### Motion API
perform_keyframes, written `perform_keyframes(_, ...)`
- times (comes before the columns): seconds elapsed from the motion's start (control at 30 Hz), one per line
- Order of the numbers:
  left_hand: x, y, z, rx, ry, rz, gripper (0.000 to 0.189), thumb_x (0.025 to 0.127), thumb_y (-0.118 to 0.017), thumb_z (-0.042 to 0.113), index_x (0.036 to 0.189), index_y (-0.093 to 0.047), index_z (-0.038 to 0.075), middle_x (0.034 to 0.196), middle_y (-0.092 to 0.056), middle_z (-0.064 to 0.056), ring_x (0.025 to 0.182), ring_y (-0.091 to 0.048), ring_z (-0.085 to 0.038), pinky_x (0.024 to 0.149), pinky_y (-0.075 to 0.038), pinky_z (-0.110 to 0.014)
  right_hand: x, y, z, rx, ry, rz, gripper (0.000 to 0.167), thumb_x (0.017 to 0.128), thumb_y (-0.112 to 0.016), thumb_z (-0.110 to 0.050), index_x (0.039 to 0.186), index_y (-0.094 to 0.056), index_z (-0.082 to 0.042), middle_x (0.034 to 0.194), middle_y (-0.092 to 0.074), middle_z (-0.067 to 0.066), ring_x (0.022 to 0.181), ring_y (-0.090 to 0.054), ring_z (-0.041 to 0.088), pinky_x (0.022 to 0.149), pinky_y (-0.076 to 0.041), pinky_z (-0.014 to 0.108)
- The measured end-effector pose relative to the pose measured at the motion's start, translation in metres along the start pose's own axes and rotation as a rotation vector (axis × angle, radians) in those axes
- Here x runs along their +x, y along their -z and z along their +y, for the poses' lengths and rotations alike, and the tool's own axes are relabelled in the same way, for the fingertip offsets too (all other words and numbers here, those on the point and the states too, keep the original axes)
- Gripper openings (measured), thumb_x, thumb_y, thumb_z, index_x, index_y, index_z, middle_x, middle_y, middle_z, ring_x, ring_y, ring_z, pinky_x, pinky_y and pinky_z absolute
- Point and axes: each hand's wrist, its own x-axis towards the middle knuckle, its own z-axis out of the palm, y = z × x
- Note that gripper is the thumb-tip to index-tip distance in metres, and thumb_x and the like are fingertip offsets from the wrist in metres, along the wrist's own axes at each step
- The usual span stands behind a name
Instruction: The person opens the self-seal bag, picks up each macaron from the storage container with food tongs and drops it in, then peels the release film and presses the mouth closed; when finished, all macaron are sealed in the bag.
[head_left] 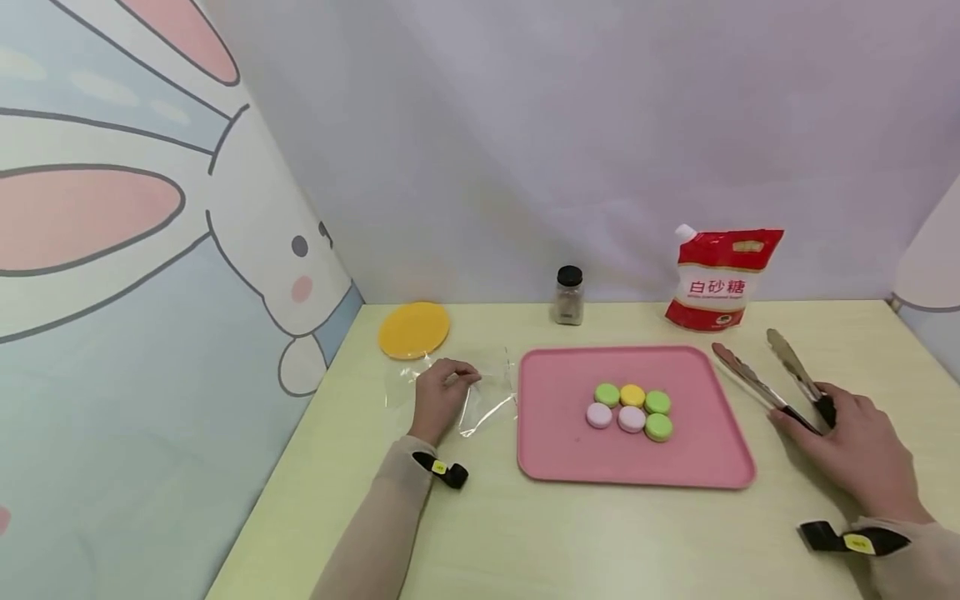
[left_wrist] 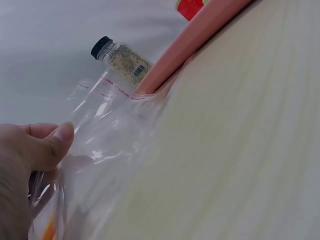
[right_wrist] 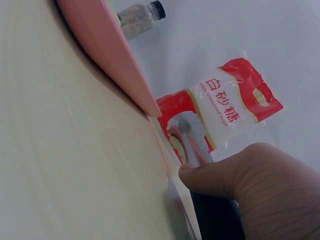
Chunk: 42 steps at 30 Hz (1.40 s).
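My left hand (head_left: 442,398) pinches the edge of a clear plastic bag (head_left: 487,398) between thumb and fingers. In the left wrist view the bag (left_wrist: 107,132) spreads out from the fingertips, with a printed strip along its far edge. On the right, my right hand (head_left: 862,454) grips metal tongs (head_left: 752,382) by their black handles, the tips apart and pointing away from me. Between the hands lies a pink tray (head_left: 555,442) bearing several macarons: green (head_left: 658,427), light purple (head_left: 599,415) and one yellow (head_left: 632,395).
A yellow plate (head_left: 414,330) lies behind the bag at the far left. Along the wall at the back stand a small black-capped jar (head_left: 568,300) and a red and white bag of white granulated sugar (head_left: 720,283). A rabbit-patterned wall (head_left: 187,333) borders the table's left side.
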Motion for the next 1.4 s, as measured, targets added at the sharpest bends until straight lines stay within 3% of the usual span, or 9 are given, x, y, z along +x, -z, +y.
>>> perform_keyframes(0.17,-0.002,0.0,-0.003,0.012,-0.015,0.016,0.007,0.082,-0.085,0.017,0.082,-0.077,0.016,0.084,-0.069,0.007,0.082,-0.063,-0.012,0.075,-0.05,-0.029,0.0,0.0,0.001,-0.003,-0.002,-0.007,0.096,0.088,-0.069,-0.058,0.142,-0.036,0.014,0.118,-0.043,0.043,0.102,-0.044,0.06,0.067,-0.04,0.069)
perform_keyframes(0.37,0.0,0.0,-0.003,0.0,-0.047,-0.007,0.005,0.09,-0.076,0.015,0.088,-0.077,0.01,0.091,-0.07,0.003,0.089,-0.064,-0.015,0.081,-0.051,-0.031,-0.002,0.0,0.001,-0.019,-0.014,-0.027,0.096,0.089,-0.067,-0.059,0.142,-0.036,0.014,0.118,-0.042,0.044,0.1,-0.044,0.061,0.065,-0.04,0.069)
perform_keyframes(0.6,0.005,-0.001,0.002,0.045,0.008,0.018,0.01,0.087,-0.08,0.012,0.09,-0.071,0.015,0.09,-0.068,0.004,0.089,-0.064,-0.013,0.081,-0.052,-0.035,-0.002,0.004,-0.002,-0.051,-0.025,-0.042,0.096,0.089,-0.065,-0.063,0.134,-0.04,0.018,0.113,-0.044,0.044,0.096,-0.048,0.059,0.065,-0.041,0.066)
perform_keyframes(0.7,0.007,0.001,0.005,0.039,0.021,0.048,0.018,0.083,-0.083,0.008,0.093,-0.07,0.014,0.09,-0.067,0.004,0.09,-0.063,-0.014,0.082,-0.052,-0.036,-0.002,0.003,-0.005,-0.022,-0.018,-0.011,0.093,0.09,-0.065,-0.06,0.134,-0.039,0.018,0.114,-0.044,0.042,0.097,-0.049,0.057,0.066,-0.041,0.066)
perform_keyframes(0.87,0.003,0.002,0.005,0.029,-0.022,0.055,0.016,0.081,-0.084,0.006,0.092,-0.074,0.012,0.087,-0.065,0.004,0.085,-0.065,-0.013,0.077,-0.052,-0.032,-0.005,0.001,-0.007,0.064,-0.005,0.103,0.083,0.09,-0.07,-0.05,0.134,-0.041,0.013,0.111,-0.045,0.038,0.094,-0.049,0.053,0.066,-0.038,0.066)
perform_keyframes(1.03,-0.002,0.002,0.0,0.014,-0.071,0.06,0.006,0.084,-0.082,0.008,0.087,-0.078,0.011,0.088,-0.068,0.004,0.083,-0.067,-0.012,0.076,-0.053,-0.026,-0.009,0.0,-0.011,0.105,0.075,0.115,0.072,0.088,-0.076,-0.044,0.131,-0.045,0.005,0.085,-0.055,0.022,0.068,-0.052,0.036,0.055,-0.039,0.047)
perform_keyframes(1.17,-0.004,0.001,-0.003,0.039,-0.082,0.068,0.004,0.092,-0.075,0.015,0.094,-0.078,0.013,0.092,-0.072,0.006,0.087,-0.067,-0.012,0.079,-0.053,-0.027,-0.009,0.005,-0.026,0.065,0.184,0.077,0.064,0.086,-0.079,-0.044,0.129,-0.051,-0.007,0.069,-0.047,0.004,0.057,-0.044,0.02,0.05,-0.031,0.034)
perform_keyframes(1.27,-0.003,0.0,-0.002,0.012,-0.088,0.094,0.003,0.093,-0.073,0.015,0.096,-0.075,0.016,0.094,-0.07,0.006,0.09,-0.066,-0.011,0.081,-0.053,-0.03,-0.006,0.014,-0.052,-0.028,0.333,0.044,0.053,0.083,-0.081,-0.047,0.119,-0.058,-0.017,0.065,-0.042,-0.005,0.052,-0.037,0.01,0.048,-0.027,0.03)
perform_keyframes(1.4,0.004,0.001,0.002,-0.108,-0.105,0.153,0.007,0.089,-0.078,0.011,0.093,-0.074,0.015,0.094,-0.069,0.004,0.091,-0.066,-0.013,0.088,-0.051,-0.033,0.007,0.028,-0.101,-0.158,0.442,-0.135,0.049,0.081,-0.076,-0.062,0.106,-0.062,-0.023,0.064,-0.042,-0.01,0.055,-0.039,0.007,0.049,-0.029,0.029)
